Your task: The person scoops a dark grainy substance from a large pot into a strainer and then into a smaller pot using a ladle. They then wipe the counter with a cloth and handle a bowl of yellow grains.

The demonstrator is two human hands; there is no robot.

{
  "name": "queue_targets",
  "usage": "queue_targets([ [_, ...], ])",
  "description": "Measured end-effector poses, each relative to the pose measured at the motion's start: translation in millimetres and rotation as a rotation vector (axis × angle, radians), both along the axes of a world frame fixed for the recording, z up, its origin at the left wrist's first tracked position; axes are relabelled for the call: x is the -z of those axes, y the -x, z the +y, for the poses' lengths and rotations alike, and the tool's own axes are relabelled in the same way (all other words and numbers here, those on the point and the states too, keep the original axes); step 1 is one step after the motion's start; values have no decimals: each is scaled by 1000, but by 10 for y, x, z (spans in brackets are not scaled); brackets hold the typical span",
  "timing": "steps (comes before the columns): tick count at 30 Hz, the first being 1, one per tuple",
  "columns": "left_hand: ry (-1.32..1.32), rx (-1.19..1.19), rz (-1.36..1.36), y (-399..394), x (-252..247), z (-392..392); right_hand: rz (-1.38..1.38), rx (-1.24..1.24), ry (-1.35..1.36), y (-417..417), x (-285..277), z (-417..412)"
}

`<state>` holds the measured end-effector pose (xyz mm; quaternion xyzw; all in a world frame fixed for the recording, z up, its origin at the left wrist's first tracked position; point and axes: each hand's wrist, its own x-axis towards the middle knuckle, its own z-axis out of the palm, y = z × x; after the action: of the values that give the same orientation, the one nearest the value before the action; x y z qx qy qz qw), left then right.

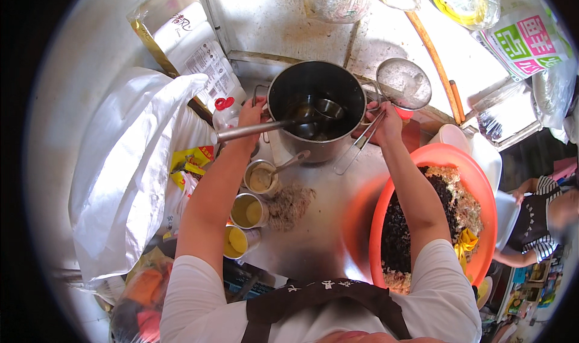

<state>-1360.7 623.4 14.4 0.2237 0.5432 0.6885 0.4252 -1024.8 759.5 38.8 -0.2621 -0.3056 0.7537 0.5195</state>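
A deep metal pot (312, 150) with a dark inside is at the back of the steel counter. A ladle (253, 131) rests across its rim, bowl inside. My left hand (254, 116) grips the pot's left side handle. My right hand (384, 121) is at the right side handle and also holds the wire handle of a fine strainer (404, 83) with white powder in it. In front stand three open cans, one with pale paste and a spoon (261, 178), one with oily yellow contents (248, 211), one bright yellow (236, 242). Brown shredded stuff (290, 207) lies beside them.
A large orange basin (491, 225) of chopped dark and pale food stands at the right. A white sack (122, 171) and a plastic bottle with a red cap (225, 114) are at the left. Another person (531, 221) is at the far right.
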Motion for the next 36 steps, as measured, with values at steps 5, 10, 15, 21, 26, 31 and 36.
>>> queue_targets([
  [5, -72, 54, 22, -240, -484, -86, 59, -13, -27, -315, -335, -216],
  [10, -161, 124, 47, -307, -694, -208, 30, 47, -109, -483, -661, -459],
  [15, -171, 178, -3, -646, -1163, -369, -36, 122, -176, -767, -980, -645],
  [21, -277, 279, 104, -943, -1514, -476, -76, 108, -238, -1257, -1612, -1021],
  [26, -273, 281, 155, -1588, -2114, -971, -103, 97, -431, -1931, -2121, -1351],
  [31, -224, 172, 200, -2236, -2487, -1910, -108, -36, -495, -2530, -2651, -1972],
  [36, -244, -58, 252, -3183, -2535, -3227, -203, -158, -550, -3291, -2769, -2579],
])
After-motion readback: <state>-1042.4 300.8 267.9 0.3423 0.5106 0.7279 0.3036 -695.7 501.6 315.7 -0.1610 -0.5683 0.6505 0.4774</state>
